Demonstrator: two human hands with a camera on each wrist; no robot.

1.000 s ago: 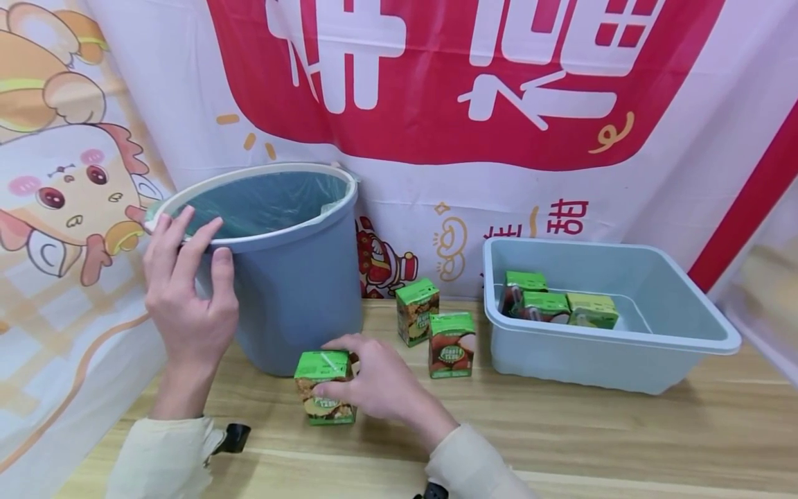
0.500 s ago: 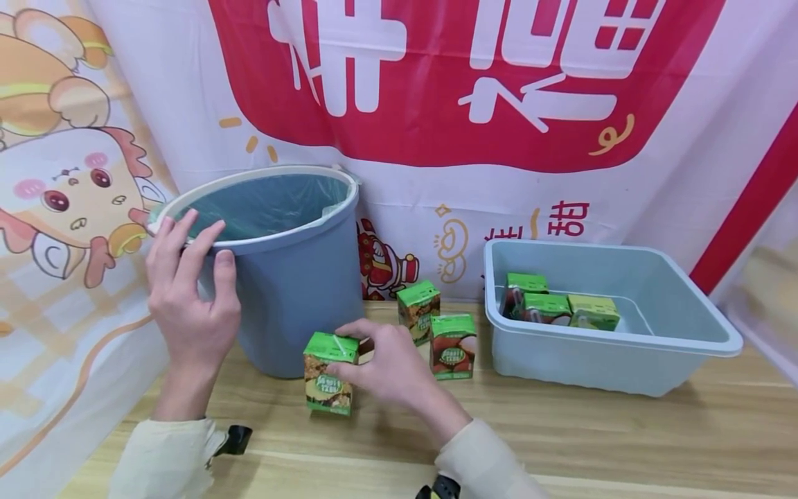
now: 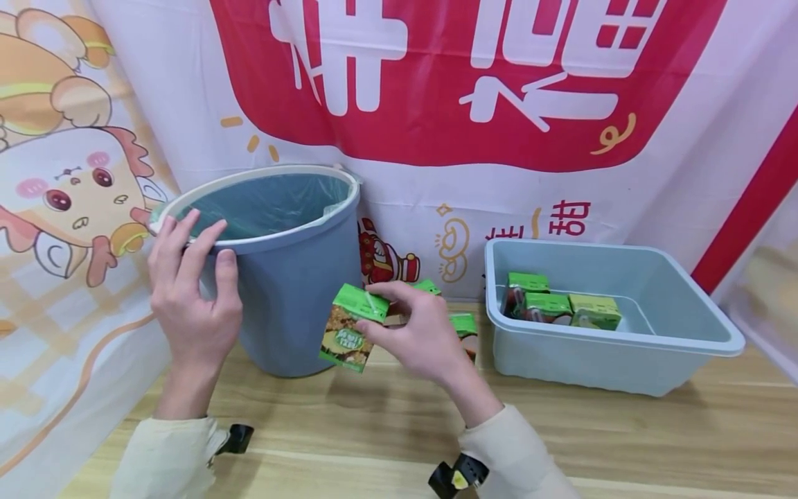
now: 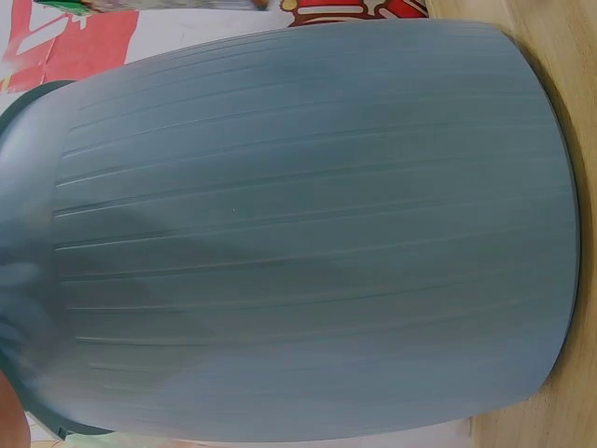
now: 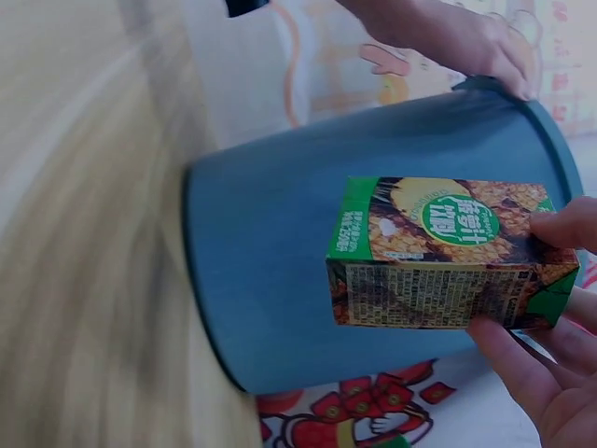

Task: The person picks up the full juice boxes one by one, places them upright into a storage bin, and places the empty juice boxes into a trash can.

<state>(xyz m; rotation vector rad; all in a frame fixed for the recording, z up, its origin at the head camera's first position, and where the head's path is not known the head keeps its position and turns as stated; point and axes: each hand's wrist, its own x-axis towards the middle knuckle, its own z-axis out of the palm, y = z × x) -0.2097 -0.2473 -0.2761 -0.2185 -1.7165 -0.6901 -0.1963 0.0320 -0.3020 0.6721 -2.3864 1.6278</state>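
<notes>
Right fingers (image 3: 397, 290) pinch juice box (image 3: 347, 337) — tilted, above table (image 3: 349, 443); left fingers (image 3: 201, 251), fairly straight, rest on bin rim (image 3: 274, 240)

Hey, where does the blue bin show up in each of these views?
Head: the blue bin stands left of centre, rim up.
Left wrist: the bin fills most of the picture, base right.
Right wrist: the bin spans the middle and right, behind the held juice box, base left.
Shared landmark: the red cartoon print beside it.
</notes>
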